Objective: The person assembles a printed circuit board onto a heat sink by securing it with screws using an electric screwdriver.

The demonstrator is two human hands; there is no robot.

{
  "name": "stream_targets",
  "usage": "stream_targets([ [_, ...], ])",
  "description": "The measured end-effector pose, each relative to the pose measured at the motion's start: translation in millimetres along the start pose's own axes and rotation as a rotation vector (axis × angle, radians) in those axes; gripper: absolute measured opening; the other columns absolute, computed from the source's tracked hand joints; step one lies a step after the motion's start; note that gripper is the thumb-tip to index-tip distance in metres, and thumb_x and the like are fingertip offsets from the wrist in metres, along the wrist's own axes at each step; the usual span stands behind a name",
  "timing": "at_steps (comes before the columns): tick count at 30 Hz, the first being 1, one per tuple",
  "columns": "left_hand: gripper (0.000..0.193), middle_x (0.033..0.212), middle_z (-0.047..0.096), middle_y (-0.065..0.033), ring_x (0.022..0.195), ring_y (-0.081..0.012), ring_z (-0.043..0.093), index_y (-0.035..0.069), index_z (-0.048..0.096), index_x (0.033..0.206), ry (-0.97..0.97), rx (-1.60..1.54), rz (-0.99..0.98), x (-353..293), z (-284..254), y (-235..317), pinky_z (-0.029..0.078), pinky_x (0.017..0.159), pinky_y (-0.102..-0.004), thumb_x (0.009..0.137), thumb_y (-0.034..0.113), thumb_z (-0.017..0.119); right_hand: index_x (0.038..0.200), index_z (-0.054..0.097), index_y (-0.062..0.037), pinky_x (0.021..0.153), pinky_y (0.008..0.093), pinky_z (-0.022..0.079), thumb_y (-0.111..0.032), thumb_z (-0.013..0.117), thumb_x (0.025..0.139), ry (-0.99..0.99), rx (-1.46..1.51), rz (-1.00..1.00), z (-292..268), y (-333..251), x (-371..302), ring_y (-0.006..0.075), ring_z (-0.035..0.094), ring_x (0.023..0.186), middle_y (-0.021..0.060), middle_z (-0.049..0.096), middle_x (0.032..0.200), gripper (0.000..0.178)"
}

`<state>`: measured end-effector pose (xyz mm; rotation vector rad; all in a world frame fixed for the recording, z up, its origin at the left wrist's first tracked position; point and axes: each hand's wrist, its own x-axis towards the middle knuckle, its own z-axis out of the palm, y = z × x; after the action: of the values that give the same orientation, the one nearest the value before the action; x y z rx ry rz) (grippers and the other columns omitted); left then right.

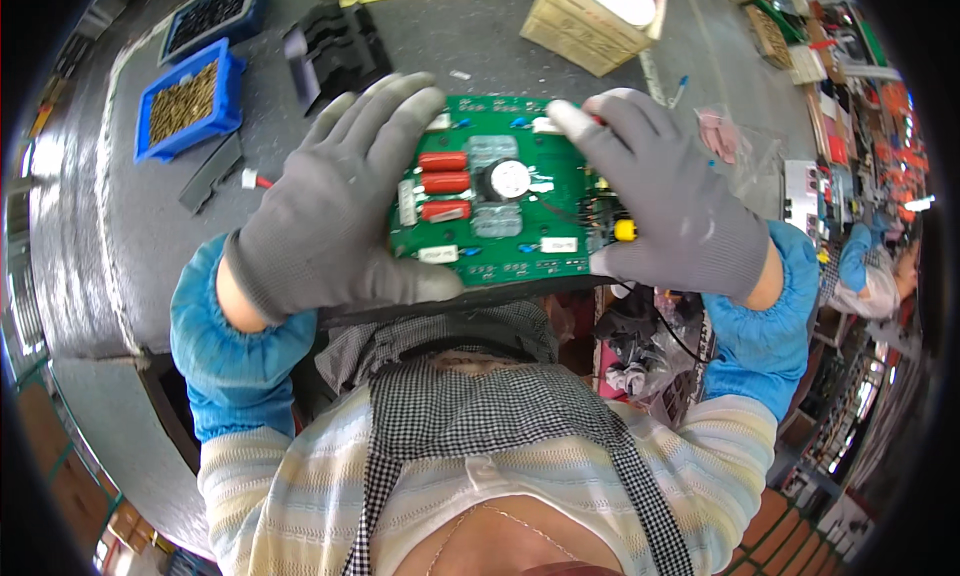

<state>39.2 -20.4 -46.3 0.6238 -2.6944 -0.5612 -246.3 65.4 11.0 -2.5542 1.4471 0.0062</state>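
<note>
Remotely, I pinch the green circuit board (555, 191) near centre, left grip (335, 201) at nine o'clock, right grip (665, 191) at three. Holding its sides likely spares the red cylinders (445, 182).

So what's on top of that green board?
On the green board sit three red tubes, a round white-topped part and small white blocks. The left hand and right hand cover parts of its sides, so anything beneath them is hidden.

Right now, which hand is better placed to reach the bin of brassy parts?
Probably the left hand: it holds the board by its left edge, nearer the bin. The right hand, at the opposite edge, is farther.
</note>
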Motion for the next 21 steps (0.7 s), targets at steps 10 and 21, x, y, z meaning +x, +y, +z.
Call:
stream_targets([
  [10, 0.128, 0.145, 0.044, -0.0294, 0.133, -0.0509, 0.046, -0.003, 0.038, 0.146, 0.011, 0.073, -0.003, -3.0, 10.9, -4.3, 0.040, 0.112, -0.0535, 0.058, 0.082, 0.076, 0.150, 0.039, -0.0041, 0.110, 0.0481, 0.037, -0.021, 0.080, 0.051, -0.057, -0.005, 0.081, -1.7, -3.6, -1.1, 0.0401, 0.043, 0.129, 0.0177, 0.046, 0.135, 0.109],
  [21, 0.126, 0.144, 0.044, -0.0230, 0.133, -0.0437, 0.048, 0.001, 0.037, 0.145, -0.045, 0.036, -0.036, -1.9, 6.1, -1.4, 0.035, 0.117, -0.0517, 0.058, 0.082, 0.077, 0.151, 0.036, -0.0009, 0.106, 0.0505, 0.038, -0.035, 0.086, 0.052, -0.039, -0.104, 0.016, 5.7, -0.9, -6.7, 0.0414, 0.044, 0.130, 0.0203, 0.046, 0.136, 0.116],
])
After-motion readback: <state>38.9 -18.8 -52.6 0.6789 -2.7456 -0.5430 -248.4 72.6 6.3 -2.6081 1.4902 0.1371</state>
